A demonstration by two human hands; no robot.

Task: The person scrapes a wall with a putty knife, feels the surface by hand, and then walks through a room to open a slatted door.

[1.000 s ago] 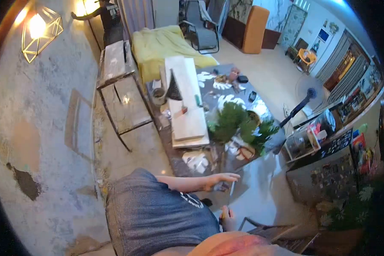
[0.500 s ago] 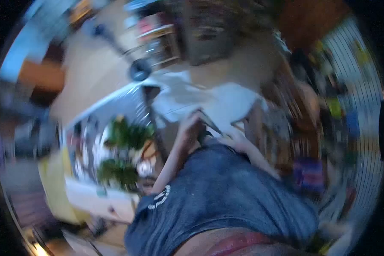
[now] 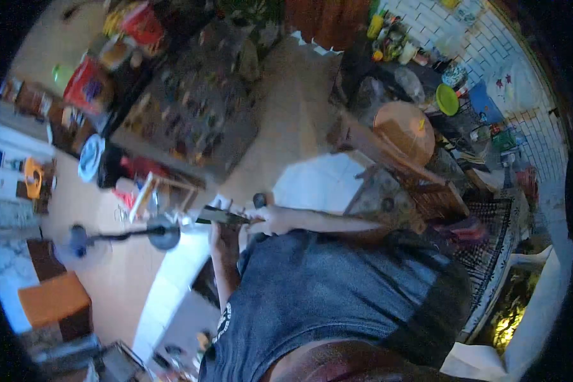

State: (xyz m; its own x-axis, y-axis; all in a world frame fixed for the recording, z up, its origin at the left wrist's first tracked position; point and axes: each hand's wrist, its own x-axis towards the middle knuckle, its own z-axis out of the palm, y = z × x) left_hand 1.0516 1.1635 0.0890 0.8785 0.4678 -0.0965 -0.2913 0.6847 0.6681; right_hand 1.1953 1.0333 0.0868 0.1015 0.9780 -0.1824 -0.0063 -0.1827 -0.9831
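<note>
1. While both hands meet in front of the grey sleeveless shirt (image 3: 325, 286), the right hand (image 3: 275, 219) is closed around one end of a thin dark flat strip (image 3: 221, 217), and the left hand (image 3: 215, 234) curls under its other end; how tight that grip is, I cannot tell.
2. Held by its ends in mid-air, the strip could slip and drop to the pale tiled floor (image 3: 172, 286) below.
3. Just left, the dark standing fan (image 3: 162, 234) is near enough to knock.

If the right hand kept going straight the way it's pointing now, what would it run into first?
The right hand points left in the head view, gripping one end of a thin dark flat piece. The left hand holds the same piece just ahead, so it would likely meet that first. Beyond stands a pedestal fan, though depth is unclear.
</note>
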